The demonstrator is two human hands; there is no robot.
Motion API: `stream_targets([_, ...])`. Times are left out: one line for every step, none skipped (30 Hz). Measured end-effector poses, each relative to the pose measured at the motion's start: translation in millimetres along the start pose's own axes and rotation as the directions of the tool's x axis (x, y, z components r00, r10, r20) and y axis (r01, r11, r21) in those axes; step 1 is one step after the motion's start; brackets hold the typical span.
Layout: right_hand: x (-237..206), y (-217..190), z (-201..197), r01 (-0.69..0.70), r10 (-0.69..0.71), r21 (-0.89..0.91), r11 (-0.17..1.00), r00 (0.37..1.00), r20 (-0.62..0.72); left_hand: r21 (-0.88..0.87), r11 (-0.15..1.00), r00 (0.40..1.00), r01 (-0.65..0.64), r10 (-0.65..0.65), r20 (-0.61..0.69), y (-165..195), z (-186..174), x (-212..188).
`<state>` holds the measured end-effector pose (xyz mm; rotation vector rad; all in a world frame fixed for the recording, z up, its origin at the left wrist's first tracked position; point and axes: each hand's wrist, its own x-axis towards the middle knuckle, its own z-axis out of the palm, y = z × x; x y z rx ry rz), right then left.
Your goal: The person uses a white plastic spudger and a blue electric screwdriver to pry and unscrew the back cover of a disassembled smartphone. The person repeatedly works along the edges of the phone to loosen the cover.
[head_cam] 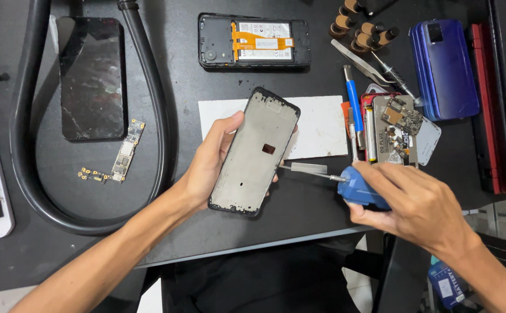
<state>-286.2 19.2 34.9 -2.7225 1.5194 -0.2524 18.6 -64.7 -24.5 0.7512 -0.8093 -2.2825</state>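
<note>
Behind the phone frame (pixel 254 152) — left hand (pixel 209 165) fingers mostly hidden.

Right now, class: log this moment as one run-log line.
left hand: holds phone frame | right hand: grips blue-handled tool, tip at frame edge | behind: opened phone on black table

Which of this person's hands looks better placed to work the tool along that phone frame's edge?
Probably the right hand: it grips the blue-handled tool, whose metal tip reaches the phone frame. The left hand is wrapped behind the frame, holding it tilted above the table.
</note>
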Motion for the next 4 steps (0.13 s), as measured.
stream_targets([0.0,-1.0,0.4,-0.008,0.008,0.005,1.0,1.0,0.022,-0.004,1.0,1.0,0.013,-0.013,0.001,0.2,-0.3,-0.1])
stream_targets([-0.2,-2.3,1.2,-0.017,0.016,0.009,1.0,0.999,0.043,-0.001,1.0,1.0,0.011,-0.011,0.002,0.4,-0.4,-0.3])
stream_targets([-0.3,-3.1,1.8,-0.026,0.025,0.012,1.0,0.998,0.064,0.002,1.0,1.0,0.008,-0.008,0.004,0.6,-0.4,-0.3])
stream_targets([-0.5,-3.5,2.3,-0.023,0.022,0.011,1.0,0.997,0.072,0.005,1.0,1.0,0.007,-0.007,0.005,0.8,-0.3,-0.5])
